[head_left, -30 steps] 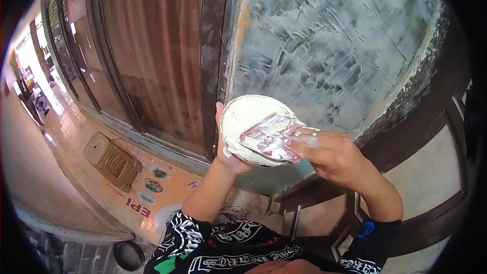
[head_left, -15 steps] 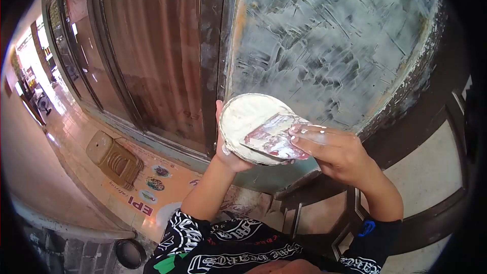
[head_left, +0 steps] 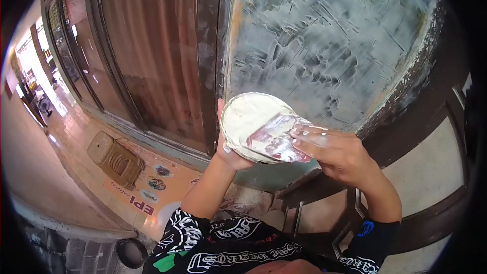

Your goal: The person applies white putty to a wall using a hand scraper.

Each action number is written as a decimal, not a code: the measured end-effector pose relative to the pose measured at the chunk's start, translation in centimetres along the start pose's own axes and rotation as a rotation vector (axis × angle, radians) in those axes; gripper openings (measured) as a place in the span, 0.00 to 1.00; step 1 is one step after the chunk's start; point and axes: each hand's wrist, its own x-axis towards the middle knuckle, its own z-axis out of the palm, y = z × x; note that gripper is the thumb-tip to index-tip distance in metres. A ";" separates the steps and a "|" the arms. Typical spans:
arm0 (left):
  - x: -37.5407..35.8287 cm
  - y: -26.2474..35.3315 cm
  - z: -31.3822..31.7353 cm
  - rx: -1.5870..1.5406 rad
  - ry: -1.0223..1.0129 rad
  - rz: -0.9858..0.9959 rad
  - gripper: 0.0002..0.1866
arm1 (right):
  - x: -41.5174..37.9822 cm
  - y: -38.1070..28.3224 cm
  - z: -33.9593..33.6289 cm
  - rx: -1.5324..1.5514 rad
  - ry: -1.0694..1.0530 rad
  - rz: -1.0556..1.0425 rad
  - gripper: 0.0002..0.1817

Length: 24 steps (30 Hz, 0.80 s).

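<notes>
My left hand (head_left: pixel 232 156) is wrapped around the side and underside of a round tub of white putty (head_left: pixel 251 111), tilted so its full top faces me. Between the fingers and thumb of my right hand (head_left: pixel 337 155) is a flat putty scraper (head_left: pixel 276 139), reddish and smeared with white. Its blade lies on the putty at the tub's right side. White specks dot my right fingers. Behind the tub rises a wall panel (head_left: pixel 324 35), grey-green with patchy white strokes across it.
A dark-framed window with a brown curtain (head_left: pixel 152 45) stands left of the panel. Below it, a brown plastic stool (head_left: pixel 115 160) lies by an orange printed banner (head_left: pixel 137 195) on the floor. A dark round container (head_left: pixel 131 252) sits at lower left. Dark-framed pale panels (head_left: pixel 426 157) are at right.
The scraper has shifted very slightly against the putty, showing more white on its face. Both hands stay in nearly the same place.
</notes>
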 end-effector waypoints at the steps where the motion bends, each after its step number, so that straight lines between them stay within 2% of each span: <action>1: 0.0 0.0 -0.1 -0.009 -0.011 0.002 0.55 | -0.3 0.1 0.2 -0.005 -0.047 0.023 0.33; 3: 0.1 0.0 -0.4 0.004 -0.029 -0.004 0.55 | -0.6 0.1 0.2 -0.010 -0.091 0.051 0.33; 6: 0.0 0.1 -0.4 -0.068 -0.013 -0.010 0.52 | -0.6 0.2 0.0 -0.007 0.010 0.001 0.32; 9: 0.3 0.3 -0.7 -0.020 -0.006 -0.027 0.52 | -1.0 0.4 0.2 -0.015 -0.049 0.018 0.33; 11: 0.5 0.3 -0.9 -0.074 -0.012 -0.012 0.52 | -0.6 0.2 -0.2 -0.012 0.032 0.012 0.32; 14: 0.2 0.4 -1.3 -0.002 0.015 0.000 0.52 | -0.7 0.5 0.1 -0.008 -0.039 0.013 0.33; 18: 0.6 0.5 -1.0 0.043 -0.017 0.010 0.52 | -0.6 0.4 -0.4 0.021 0.016 0.008 0.34; 21: 0.6 0.5 -1.0 0.051 0.001 0.016 0.52 | -0.8 0.6 -0.3 0.007 -0.094 0.017 0.34; 24: 0.8 0.5 -0.8 0.000 -0.036 0.009 0.51 | -0.6 0.7 -0.5 0.021 0.005 0.014 0.34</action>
